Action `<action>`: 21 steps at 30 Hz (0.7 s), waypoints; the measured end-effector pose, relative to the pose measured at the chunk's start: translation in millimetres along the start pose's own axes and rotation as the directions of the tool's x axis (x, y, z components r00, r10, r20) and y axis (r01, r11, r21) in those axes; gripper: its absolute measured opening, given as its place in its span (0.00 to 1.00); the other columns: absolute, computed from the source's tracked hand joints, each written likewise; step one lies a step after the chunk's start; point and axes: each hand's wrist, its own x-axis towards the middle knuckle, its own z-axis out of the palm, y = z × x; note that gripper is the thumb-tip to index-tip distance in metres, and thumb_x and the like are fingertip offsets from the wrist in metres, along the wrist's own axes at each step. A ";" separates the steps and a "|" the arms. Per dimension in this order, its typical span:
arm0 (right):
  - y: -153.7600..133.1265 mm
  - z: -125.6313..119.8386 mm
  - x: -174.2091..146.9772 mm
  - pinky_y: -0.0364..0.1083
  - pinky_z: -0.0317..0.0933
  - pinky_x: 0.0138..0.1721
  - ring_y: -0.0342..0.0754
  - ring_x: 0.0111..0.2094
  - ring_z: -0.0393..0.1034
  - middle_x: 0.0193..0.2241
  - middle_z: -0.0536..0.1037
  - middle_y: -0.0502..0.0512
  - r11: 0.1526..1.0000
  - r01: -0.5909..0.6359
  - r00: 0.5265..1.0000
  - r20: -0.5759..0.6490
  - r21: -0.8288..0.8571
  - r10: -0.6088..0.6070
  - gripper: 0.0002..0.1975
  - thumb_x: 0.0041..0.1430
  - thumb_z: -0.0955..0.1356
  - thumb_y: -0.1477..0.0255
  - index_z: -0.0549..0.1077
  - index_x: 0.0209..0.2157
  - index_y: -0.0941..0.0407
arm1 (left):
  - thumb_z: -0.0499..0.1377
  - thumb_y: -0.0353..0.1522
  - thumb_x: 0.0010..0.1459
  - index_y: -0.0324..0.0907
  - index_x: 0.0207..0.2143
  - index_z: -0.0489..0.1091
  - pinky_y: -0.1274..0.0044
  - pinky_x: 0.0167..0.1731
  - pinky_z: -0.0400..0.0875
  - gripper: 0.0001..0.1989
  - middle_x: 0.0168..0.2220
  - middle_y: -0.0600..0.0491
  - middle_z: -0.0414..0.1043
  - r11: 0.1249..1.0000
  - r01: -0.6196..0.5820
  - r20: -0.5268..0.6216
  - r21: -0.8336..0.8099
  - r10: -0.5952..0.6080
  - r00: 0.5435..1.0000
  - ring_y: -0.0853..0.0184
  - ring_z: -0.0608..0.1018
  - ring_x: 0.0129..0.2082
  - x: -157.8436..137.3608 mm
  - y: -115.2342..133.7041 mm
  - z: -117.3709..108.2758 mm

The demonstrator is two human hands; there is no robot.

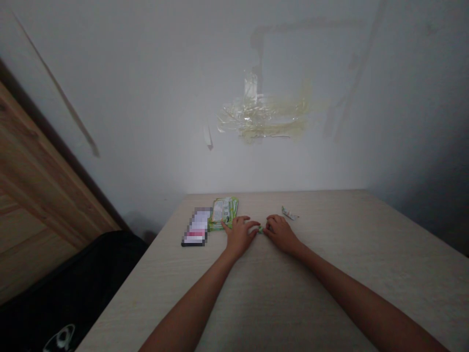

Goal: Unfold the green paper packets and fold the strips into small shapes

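Observation:
My left hand (242,236) rests low over the table, its thumb and forefinger closed on the left end of a small green piece (260,229), which looks like folded or rolled paper or wrapper. The other left fingers are spread, and the outermost reaches the edge of a stack of green-and-white printed packets (224,211). From the other side, my right hand (281,233) has its fingers curled and its fingertips pinched at the same green piece. Most of that piece is hidden by the fingers. Beyond the right hand lies a narrow, twisted green-and-white scrap (289,213).
A phone (197,227) with a blurred screen lies left of the packets. The pale wooden table (330,274) meets a white wall (146,122) bearing old clear tape (264,116). To the left are a black cloth item (80,278) and wooden boards (40,171).

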 end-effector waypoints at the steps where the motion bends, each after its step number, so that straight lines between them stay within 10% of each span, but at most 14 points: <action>1: -0.2 -1.3 -0.4 0.52 0.59 0.51 0.53 0.49 0.64 0.43 0.73 0.60 1.000 0.000 1.000 -0.006 0.020 0.000 0.07 0.61 0.68 0.68 0.73 0.38 0.57 | 0.60 0.41 0.59 0.63 0.43 0.75 0.38 0.56 0.29 0.10 0.54 0.55 0.69 1.000 0.002 0.003 0.000 -0.002 1.000 0.54 0.65 0.58 0.1 -0.2 0.0; 14: -11.9 -15.5 -8.1 0.51 0.62 0.48 0.51 0.45 0.66 0.40 0.74 0.58 0.964 0.248 0.961 -0.146 0.091 -0.234 0.06 0.57 0.70 0.78 0.79 0.35 0.54 | 0.56 0.43 0.62 0.62 0.43 0.76 0.36 0.56 0.28 0.11 0.55 0.54 0.69 0.989 -0.076 0.024 0.125 0.074 0.997 0.54 0.62 0.60 -3.8 -2.3 0.9; 21: -10.5 -14.4 -8.0 0.51 0.62 0.48 0.51 0.44 0.67 0.38 0.75 0.58 0.989 0.146 0.983 -0.118 0.035 -0.141 0.06 0.58 0.69 0.75 0.80 0.35 0.54 | 0.55 0.46 0.62 0.63 0.46 0.74 0.37 0.56 0.27 0.12 0.56 0.54 0.68 0.990 -0.104 0.079 0.098 0.096 0.992 0.54 0.60 0.61 -5.8 -5.8 -5.5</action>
